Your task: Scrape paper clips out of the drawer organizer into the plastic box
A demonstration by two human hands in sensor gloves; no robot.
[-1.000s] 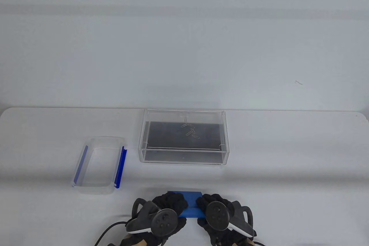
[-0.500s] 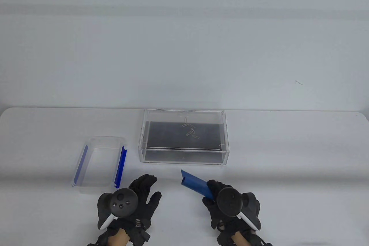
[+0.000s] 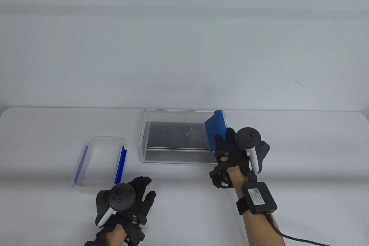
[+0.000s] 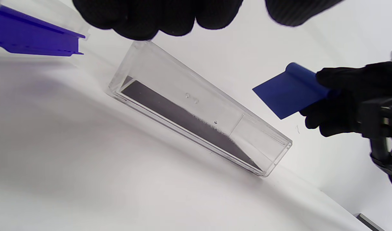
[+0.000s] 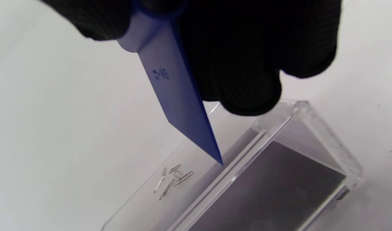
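Note:
A clear drawer organizer (image 3: 150, 153) with a dark floor stands mid-table; several paper clips (image 3: 190, 131) lie near its back middle, also in the right wrist view (image 5: 172, 181). My right hand (image 3: 230, 149) grips a blue scraper (image 3: 215, 130) and holds it above the organizer's right end, blade tilted; it shows in the left wrist view (image 4: 289, 91) and the right wrist view (image 5: 176, 102). A clear plastic box (image 3: 101, 142) with blue clasps (image 3: 120, 165) sits to the left. My left hand (image 3: 135, 197) rests open on the table, empty, right of the box.
The white table's (image 3: 302, 153) far edge runs just behind the organizer. A wrist unit with a cable (image 3: 259, 197) is strapped to my right forearm. A blue clasp (image 4: 32, 38) of the box shows in the left wrist view.
My hands parted from the scraper at the front edge. My right hand carried the scraper up and back over the organizer's right end. My left hand moved left and lies flat.

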